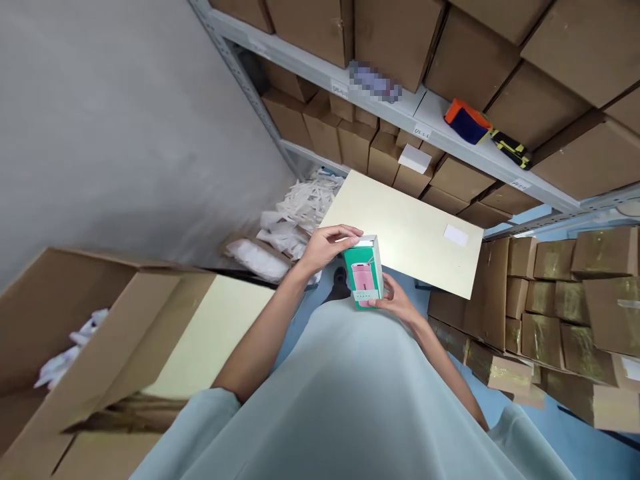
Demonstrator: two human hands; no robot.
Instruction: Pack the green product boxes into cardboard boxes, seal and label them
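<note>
A small green and white product box [367,272] with a pink item printed on its face is held upright in front of my body. My left hand [327,245] grips its top end, fingers curled over the white flap. My right hand [395,300] cups the bottom end from below and the right. Both hands are closed on the box. Behind it lies a large pale cream sheet of card [410,230] with a white label, resting on stacked cartons.
An open cardboard carton [100,333] stands at the left, holding white packets. Metal shelving [450,127] full of brown boxes runs across the back. Taped cartons [560,300] are stacked at the right. White plastic bags [295,220] are heaped by the wall.
</note>
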